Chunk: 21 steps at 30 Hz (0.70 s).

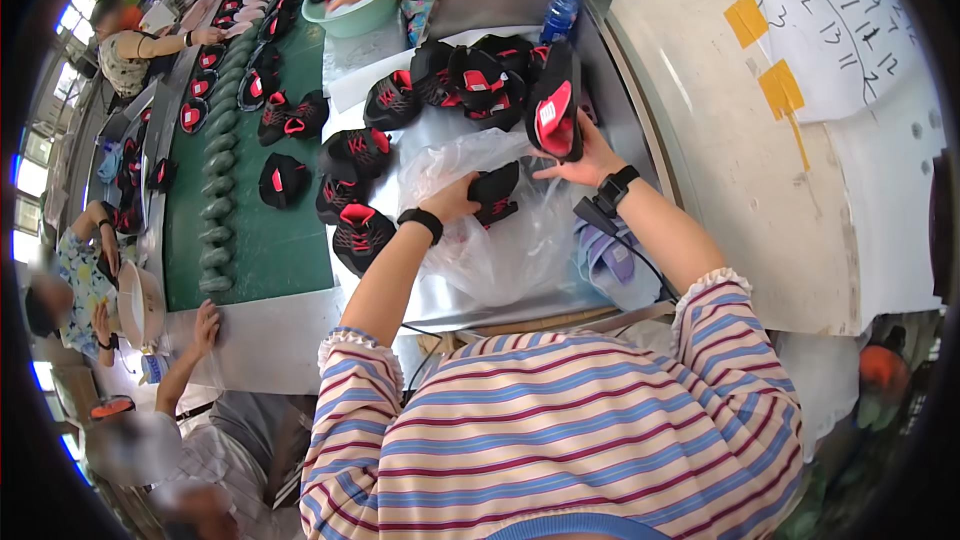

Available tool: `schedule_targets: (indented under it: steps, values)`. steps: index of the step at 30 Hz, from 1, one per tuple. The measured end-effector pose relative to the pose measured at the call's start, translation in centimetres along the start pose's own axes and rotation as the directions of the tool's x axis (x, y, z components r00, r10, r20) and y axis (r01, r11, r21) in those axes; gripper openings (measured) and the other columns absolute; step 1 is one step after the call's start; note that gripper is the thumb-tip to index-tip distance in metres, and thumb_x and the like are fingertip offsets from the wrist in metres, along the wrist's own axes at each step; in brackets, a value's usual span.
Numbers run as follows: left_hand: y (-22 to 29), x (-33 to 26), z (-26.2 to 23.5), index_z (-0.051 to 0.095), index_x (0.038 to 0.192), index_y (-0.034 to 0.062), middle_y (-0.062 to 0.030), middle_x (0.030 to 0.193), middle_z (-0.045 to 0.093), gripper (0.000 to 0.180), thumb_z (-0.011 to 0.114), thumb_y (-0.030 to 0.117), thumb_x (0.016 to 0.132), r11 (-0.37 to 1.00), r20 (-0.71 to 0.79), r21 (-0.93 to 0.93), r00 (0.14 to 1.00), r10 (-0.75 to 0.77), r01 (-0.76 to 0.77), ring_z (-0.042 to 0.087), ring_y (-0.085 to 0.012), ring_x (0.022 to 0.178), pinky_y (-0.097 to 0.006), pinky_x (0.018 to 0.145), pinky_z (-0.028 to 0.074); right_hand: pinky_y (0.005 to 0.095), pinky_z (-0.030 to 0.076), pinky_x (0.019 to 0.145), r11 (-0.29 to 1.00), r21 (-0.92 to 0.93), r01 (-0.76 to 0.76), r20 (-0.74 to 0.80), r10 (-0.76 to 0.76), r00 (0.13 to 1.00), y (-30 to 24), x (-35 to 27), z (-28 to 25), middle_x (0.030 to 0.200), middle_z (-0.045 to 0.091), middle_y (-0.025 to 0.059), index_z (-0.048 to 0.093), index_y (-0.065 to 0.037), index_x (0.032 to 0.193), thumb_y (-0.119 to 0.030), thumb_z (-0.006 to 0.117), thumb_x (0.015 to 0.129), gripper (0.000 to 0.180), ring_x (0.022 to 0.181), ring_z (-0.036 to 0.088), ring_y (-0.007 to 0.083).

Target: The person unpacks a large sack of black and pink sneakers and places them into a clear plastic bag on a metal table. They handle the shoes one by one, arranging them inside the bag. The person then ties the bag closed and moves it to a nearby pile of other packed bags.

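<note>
My left hand (455, 198) grips a black and red shoe (497, 192) that sits inside a clear plastic bag (500, 240) on the metal table (600, 70). My right hand (580, 165) holds a second black shoe with a pink-red insole (556, 110) upright, just above the bag's opening. Both wrists wear black bands. A cable runs from my right wrist down toward my striped shirt.
Several more black and red shoes (440, 80) lie in a heap on the table behind the bag, with a blue bottle (560, 10) at the back. A green conveyor (250, 240) at left carries more shoes. Other people work along it and at a green basin (355, 10).
</note>
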<state>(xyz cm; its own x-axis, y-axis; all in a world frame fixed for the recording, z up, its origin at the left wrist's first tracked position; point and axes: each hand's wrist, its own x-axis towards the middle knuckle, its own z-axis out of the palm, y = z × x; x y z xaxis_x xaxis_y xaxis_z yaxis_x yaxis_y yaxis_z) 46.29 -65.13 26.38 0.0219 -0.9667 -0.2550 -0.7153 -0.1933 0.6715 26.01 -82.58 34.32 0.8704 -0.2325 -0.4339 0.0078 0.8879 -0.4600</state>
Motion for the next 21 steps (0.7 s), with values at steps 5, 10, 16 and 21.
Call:
schedule_targets:
  steps: [5,10,16,21]
  values:
    - [7.7,-3.5,-0.7,0.059,0.099,0.008,-0.008,0.097,0.062,0.04,0.071,0.008,0.062,0.853,0.146,0.276,0.896,0.419,-0.444,0.056,-0.0237,0.098,-0.041,0.093,0.037,0.0536,0.037,0.086,0.987,-0.127,0.103,0.034,-0.1,0.994,1.3,2.3,-1.4,0.107,0.06,-0.0003,0.056,-0.02,0.112,-0.048,0.051,0.085,0.039,0.104,0.053,0.0177]
    - [9.8,-11.3,-4.9,0.059,0.096,-0.0004,-0.0061,0.085,0.065,0.028,0.072,0.005,0.072,0.629,-0.391,-0.76,0.889,-0.238,-0.165,0.059,-0.0096,0.072,-0.024,0.065,0.047,0.0424,0.049,0.084,0.972,-0.15,-0.179,0.09,0.194,0.977,-0.6,-1.0,-3.3,0.104,0.061,0.0106,0.05,-0.01,0.115,-0.041,0.044,0.091,0.04,0.097,0.059,0.0297]
    - [9.1,-14.8,-8.7,0.062,0.09,-0.0027,-0.0035,0.079,0.065,0.024,0.071,0.013,0.075,0.664,-0.677,-0.661,0.659,-0.327,-0.349,0.059,-0.0093,0.068,-0.024,0.063,0.048,0.0487,0.047,0.087,0.999,-0.047,0.002,0.455,0.019,0.89,-0.5,-8.3,8.5,0.132,0.039,0.0196,0.032,-0.006,0.134,-0.035,0.053,0.086,0.06,0.122,0.04,0.0337]
    - [10.0,-13.1,-6.3,0.06,0.078,-0.0024,0.0019,0.064,0.058,0.019,0.065,0.016,0.079,0.711,-0.605,-0.57,0.796,-0.024,-0.412,0.052,-0.0051,0.057,-0.022,0.051,0.043,0.0304,0.05,0.076,0.891,-0.442,0.103,0.238,0.006,0.971,4.9,-5.1,11.9,0.107,0.059,0.0046,0.05,-0.006,0.118,-0.023,0.058,0.085,0.037,0.09,0.06,0.0127]
